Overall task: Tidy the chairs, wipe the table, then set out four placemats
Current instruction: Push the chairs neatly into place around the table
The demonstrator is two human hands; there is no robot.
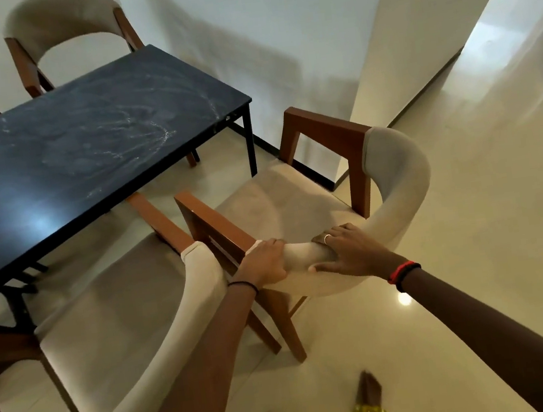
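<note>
A chair with a beige curved backrest (398, 182) and brown wooden frame stands off the right end of the dark marble-look table (82, 141), angled away from it. My left hand (265, 263) grips the near end of that backrest. Beside it, my right hand (348, 252) lies over the same backrest, fingers wrapped on the padding. A second beige chair (111, 313) sits just left of it, partly tucked toward the table's near side. The tabletop shows pale smears.
Two more chairs (67, 28) stand at the table's far side against the white wall. A white pillar (413, 31) rises right of the table. Glossy cream floor (488, 211) spreads right. My bare feet (370, 390) are at the bottom.
</note>
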